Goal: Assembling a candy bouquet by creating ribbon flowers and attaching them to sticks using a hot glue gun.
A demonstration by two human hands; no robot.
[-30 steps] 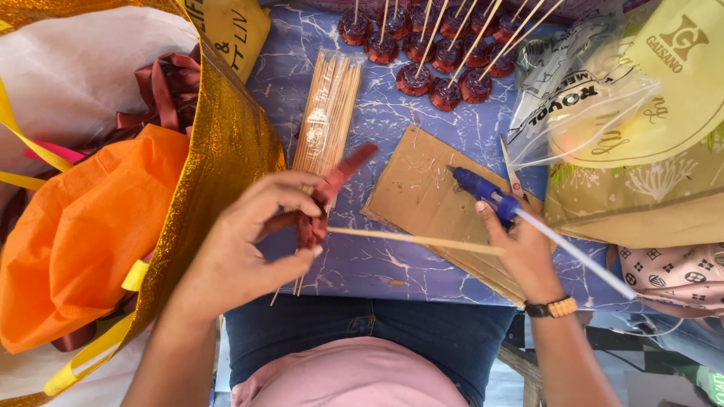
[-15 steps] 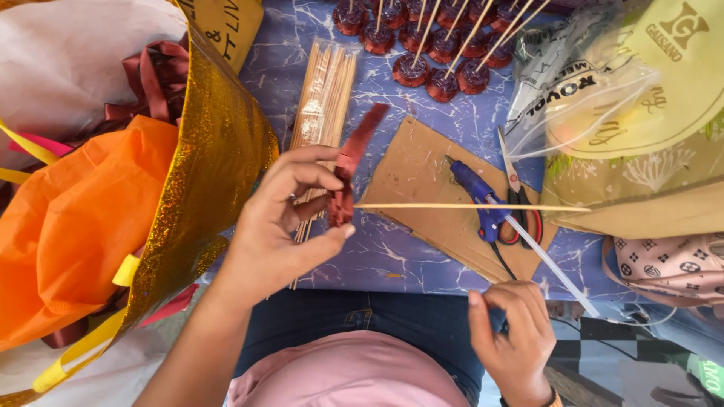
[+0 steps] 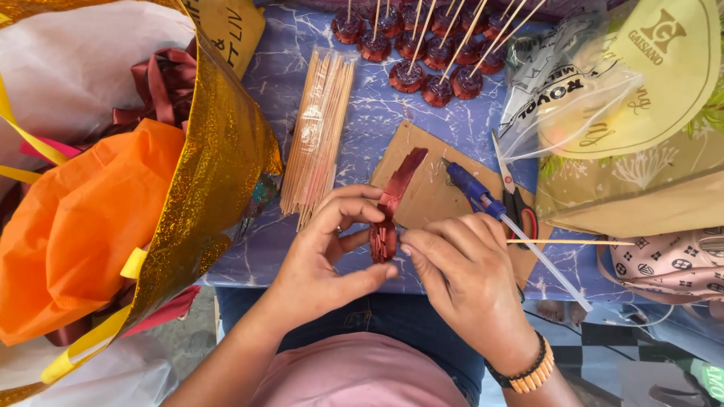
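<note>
My left hand pinches a rolled dark red ribbon flower, and its loose ribbon tail runs up over a brown cardboard sheet. My right hand closes on the same roll from the right, and a thin wooden stick juts out to the right of it. A blue glue gun with a clear glue stick lies on the cardboard just above my right hand.
A clear pack of wooden skewers lies left of the cardboard. Several finished red flowers on sticks sit at the top. Red-handled scissors, plastic bags, a gold bag holding orange paper.
My right hand let go of the glue gun, dropped toward my lap, then came up to the ribbon roll. The glue gun now lies on the cardboard. Both hands moved down toward me.
</note>
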